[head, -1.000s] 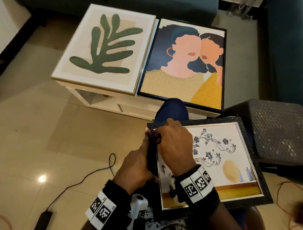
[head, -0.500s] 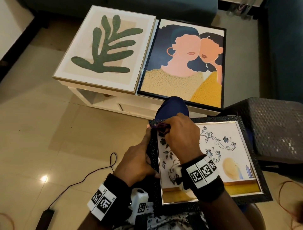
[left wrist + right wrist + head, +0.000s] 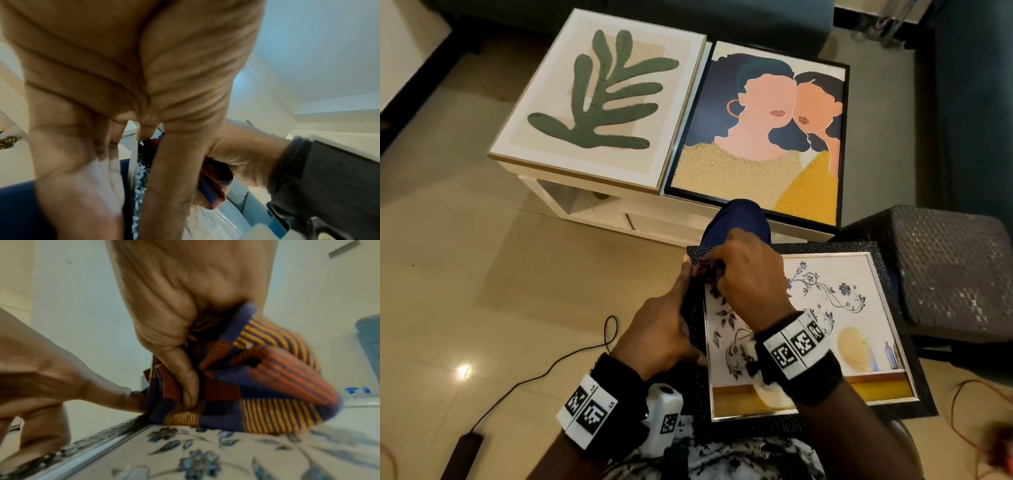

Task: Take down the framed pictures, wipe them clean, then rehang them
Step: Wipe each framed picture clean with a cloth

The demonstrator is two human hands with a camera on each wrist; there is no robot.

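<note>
The right hand is bunching the striped cloth at the far-left corner of the floral picture on the lap; the left hand is gripping its frame edge; wiping step, probably rubbing across the glass next

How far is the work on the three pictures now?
Done: all three are off the wall; the leaf picture and portrait picture lie on the white table. In hand: the left hand holds the floral picture while the right hand rubs a striped cloth at its corner. Left: rehanging.
</note>
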